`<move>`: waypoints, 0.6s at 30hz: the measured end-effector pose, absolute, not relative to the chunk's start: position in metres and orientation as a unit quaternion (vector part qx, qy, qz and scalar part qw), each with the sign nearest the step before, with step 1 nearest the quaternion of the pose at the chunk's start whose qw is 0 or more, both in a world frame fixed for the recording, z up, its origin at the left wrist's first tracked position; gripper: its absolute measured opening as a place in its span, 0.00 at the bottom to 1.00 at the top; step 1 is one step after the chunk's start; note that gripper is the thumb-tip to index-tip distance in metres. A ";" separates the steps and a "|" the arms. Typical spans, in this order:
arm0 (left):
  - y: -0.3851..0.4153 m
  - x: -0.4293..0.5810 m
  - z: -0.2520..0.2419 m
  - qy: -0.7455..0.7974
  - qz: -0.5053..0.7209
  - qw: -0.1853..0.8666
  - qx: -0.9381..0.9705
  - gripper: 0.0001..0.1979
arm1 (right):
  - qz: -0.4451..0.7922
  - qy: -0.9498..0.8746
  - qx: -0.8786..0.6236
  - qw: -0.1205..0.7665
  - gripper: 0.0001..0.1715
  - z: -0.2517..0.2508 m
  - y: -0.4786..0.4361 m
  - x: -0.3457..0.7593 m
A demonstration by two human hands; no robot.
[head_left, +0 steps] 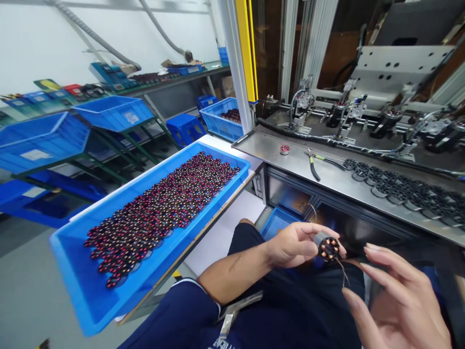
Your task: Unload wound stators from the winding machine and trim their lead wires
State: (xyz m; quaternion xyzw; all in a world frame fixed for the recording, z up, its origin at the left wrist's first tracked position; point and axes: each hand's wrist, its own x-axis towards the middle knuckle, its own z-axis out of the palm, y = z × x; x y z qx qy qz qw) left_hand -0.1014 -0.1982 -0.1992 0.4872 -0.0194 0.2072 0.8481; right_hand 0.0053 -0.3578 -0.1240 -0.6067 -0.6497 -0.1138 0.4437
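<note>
My left hand [296, 244] pinches a small round motor stator [328, 246] with copper windings, held over my lap. Thin wire leads [343, 274] trail down from it. My right hand [394, 300] hovers just right of the stator, fingers spread and apart, fingertips near the wire ends, holding nothing. A large blue tray [83, 286] at my left holds several rows of red-wound stators [160, 213]. A metal tool [236, 310] lies on my lap by my left elbow.
A steel bench [327, 177] ahead carries pliers [314, 167], one loose red stator [285, 149] and a row of black stators [407, 186]. Machine fixtures [345, 114] stand behind. Blue bins [112, 112] sit on racks at left, another bin [221, 121] by the yellow post.
</note>
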 end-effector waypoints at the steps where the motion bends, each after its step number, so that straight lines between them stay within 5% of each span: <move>1: -0.198 -0.104 -0.194 -0.003 0.234 0.818 0.525 0.35 | -0.120 -0.643 -0.610 0.449 0.25 -0.126 -0.356 0.004; 6: -0.199 -0.116 -0.169 0.054 0.455 0.476 0.751 0.24 | -0.099 -0.613 -0.608 0.495 0.26 -0.143 -0.347 0.001; 9: -0.202 -0.119 -0.163 0.036 0.509 0.372 0.776 0.22 | -0.061 -0.595 -0.602 0.530 0.23 -0.148 -0.342 -0.001; 13: -0.205 -0.120 -0.165 0.035 0.508 0.385 0.770 0.22 | 0.007 -0.542 -0.620 0.566 0.11 -0.147 -0.341 -0.003; 18: -0.201 -0.125 -0.164 0.075 0.410 0.558 0.718 0.24 | 0.104 -0.417 -0.667 0.609 0.04 -0.154 -0.352 0.006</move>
